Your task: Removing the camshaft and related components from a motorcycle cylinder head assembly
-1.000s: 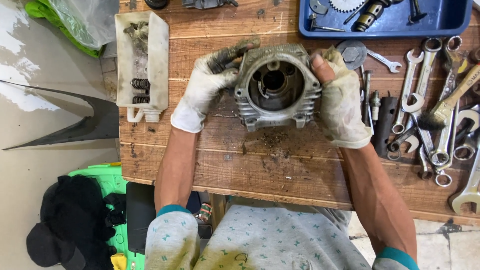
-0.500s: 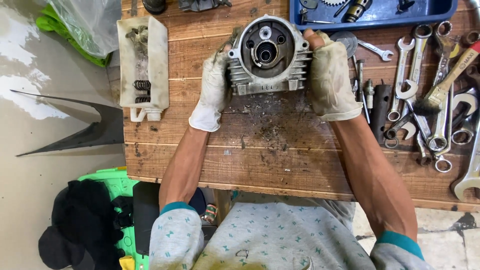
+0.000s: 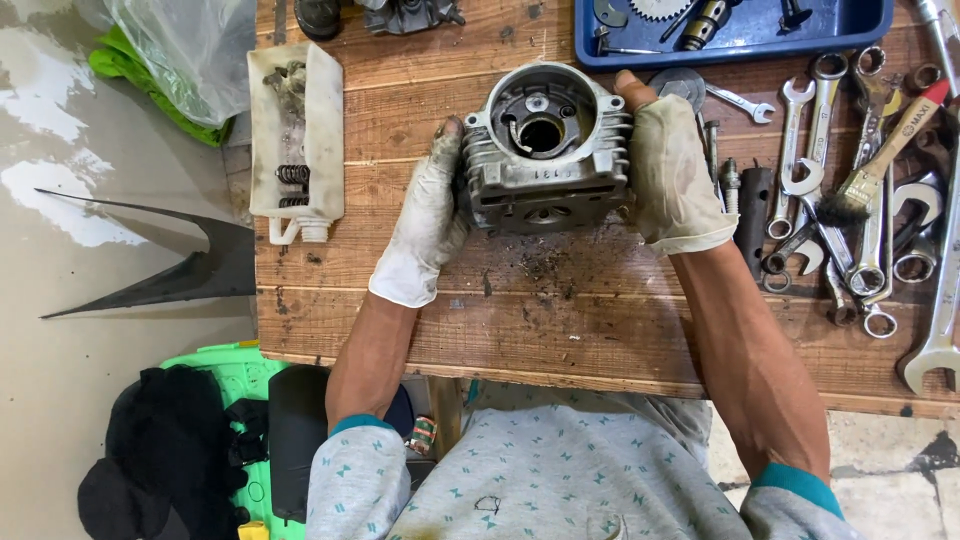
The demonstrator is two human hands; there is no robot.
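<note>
A grey finned metal engine cylinder head stands on the wooden workbench, its round open bore facing up at me. My left hand, in a dirty white glove, grips its left side. My right hand, gloved the same way, clasps its right side with the thumb up over the top edge. Dark grit and flakes lie on the planks just in front of the part.
Several wrenches, a brush and a dark socket tool lie at the right. A blue tray of parts sits at the back. A cut white plastic container with springs stands left. A green stool with black cloth is below.
Both hands have tipped and turned the cylinder head, so its bore now faces up more squarely. It has been shifted farther from me on the bench.
</note>
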